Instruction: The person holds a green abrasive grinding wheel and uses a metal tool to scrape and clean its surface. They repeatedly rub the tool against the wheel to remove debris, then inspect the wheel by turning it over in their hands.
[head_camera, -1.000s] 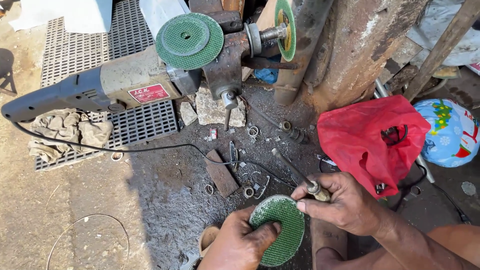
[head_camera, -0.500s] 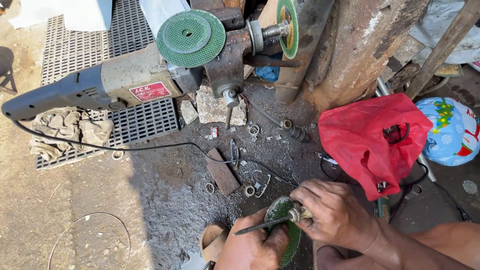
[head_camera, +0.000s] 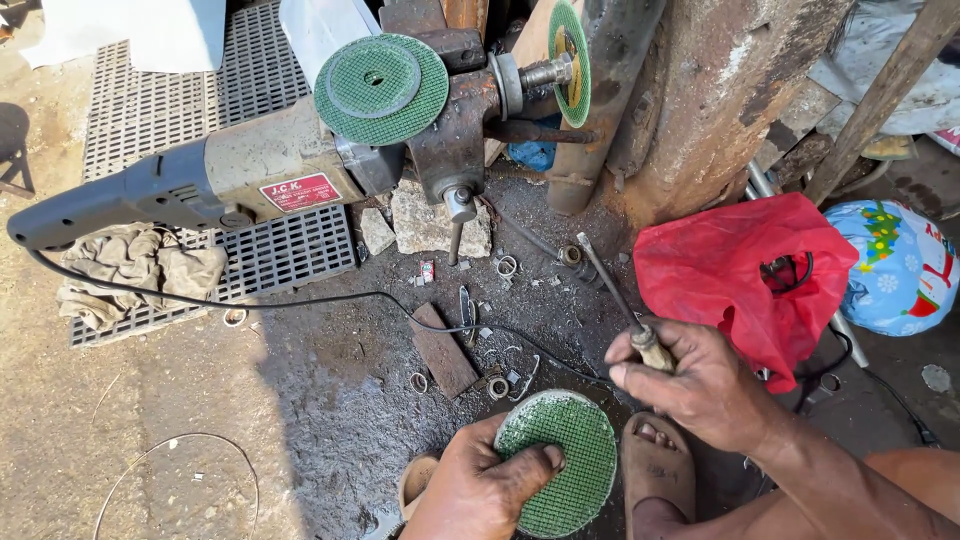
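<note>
Down low, your left hand (head_camera: 480, 490) grips a green abrasive disc (head_camera: 560, 460) by its lower left edge, thumb across its face; it sits tilted just above the dark, gritty ground (head_camera: 330, 400). Your right hand (head_camera: 690, 385) is closed around the wooden handle of a thin metal rod (head_camera: 605, 280), whose tip points up toward the vise (head_camera: 455, 130). Open ground lies to your left; the red bag (head_camera: 740, 270) crowds the right, and your sandalled foot (head_camera: 655, 465) lies beside the disc. Its face shows a woven mesh, dusted pale grey.
</note>
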